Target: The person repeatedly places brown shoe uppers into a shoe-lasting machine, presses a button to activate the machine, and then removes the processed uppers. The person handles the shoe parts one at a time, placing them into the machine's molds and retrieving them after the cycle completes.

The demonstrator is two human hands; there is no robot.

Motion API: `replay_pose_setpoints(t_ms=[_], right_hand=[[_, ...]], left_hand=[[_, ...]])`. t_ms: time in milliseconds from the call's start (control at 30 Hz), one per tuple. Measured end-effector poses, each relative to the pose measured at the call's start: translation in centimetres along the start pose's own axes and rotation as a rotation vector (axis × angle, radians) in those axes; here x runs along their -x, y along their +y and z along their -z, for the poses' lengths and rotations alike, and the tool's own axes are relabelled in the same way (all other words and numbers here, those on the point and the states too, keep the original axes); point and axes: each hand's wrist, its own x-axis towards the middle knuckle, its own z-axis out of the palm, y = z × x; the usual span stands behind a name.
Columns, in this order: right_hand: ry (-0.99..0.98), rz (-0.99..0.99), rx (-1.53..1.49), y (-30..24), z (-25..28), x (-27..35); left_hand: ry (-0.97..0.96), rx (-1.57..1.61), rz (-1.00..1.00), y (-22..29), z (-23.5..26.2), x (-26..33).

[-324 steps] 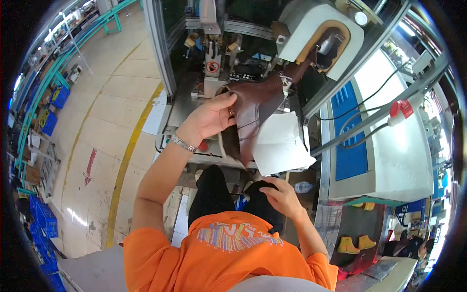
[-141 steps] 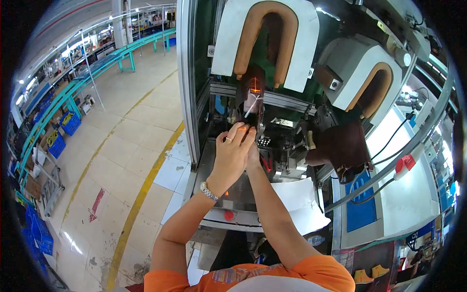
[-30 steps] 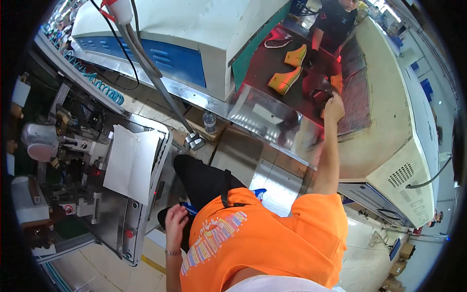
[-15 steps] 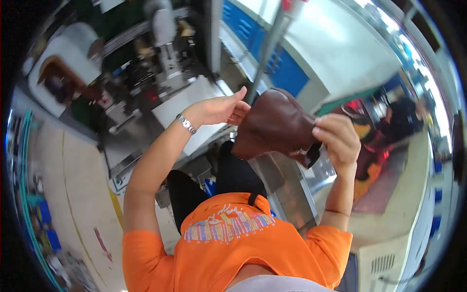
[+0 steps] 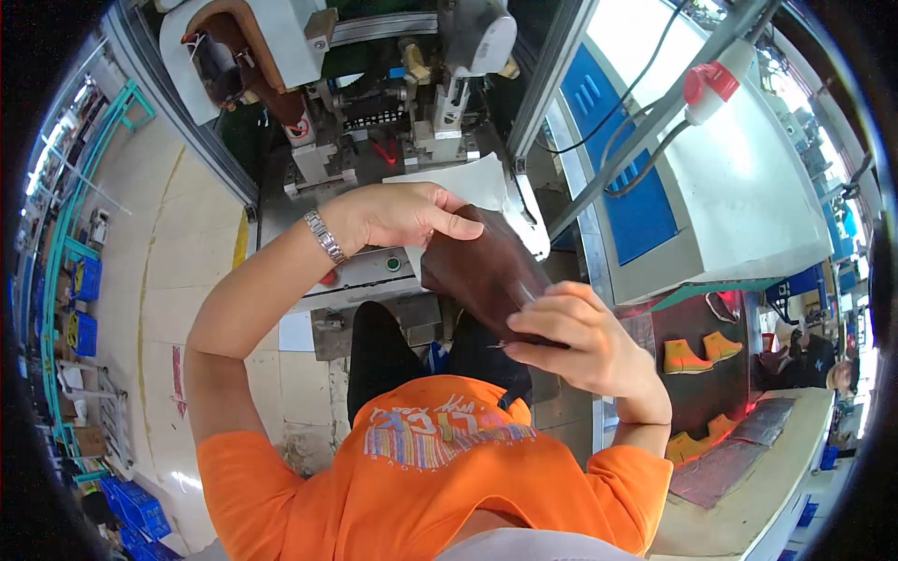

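Note:
A dark brown leather boot upper is stretched between my hands, above my knees and in front of the machine's near edge. My left hand pinches its far left end, with the thumb lying on top of the leather. At its near right end, my right hand has its fingers closed round the edge. Another brown upper sits on the left station of the machine, against its white housing. Between the machine and my hands lies a white sheet, partly covered by my left hand and the leather.
Metal clamps stand on the machine bed, with a green button on its front. A slanted grey pole carries a red plug at the right. Beyond it, a conveyor bears several boots. Another person is at far right.
The upper has swung lower and turned in my hands. My left hand, open beside it before, now grips it. My view has shifted, bringing the machine more centrally into sight.

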Motion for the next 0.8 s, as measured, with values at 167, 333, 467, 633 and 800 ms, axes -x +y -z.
replay_pose_setpoints(t_ms=[167,333,467,633,800], right_hand=[[0.279,-0.265,-0.412,5.9,0.4,-1.5],[-0.317,-0.315,-1.011,12.3,-3.3,-6.2],[-0.494,-0.276,-1.084,13.0,-4.1,-8.4],[-0.578,-0.426,-1.263,11.8,-3.4,-9.6],[-0.521,-0.327,-1.336,11.0,-3.9,-9.4]], left_hand=[[0.018,-0.183,-0.024,1.3,-0.5,1.6],[0.0,-0.409,0.051,2.1,-2.7,2.3],[0.011,-0.703,0.177,3.9,-4.0,4.7],[0.023,-0.56,0.125,2.9,-2.6,6.6],[-0.026,-0.533,0.113,4.0,-3.7,6.1]])
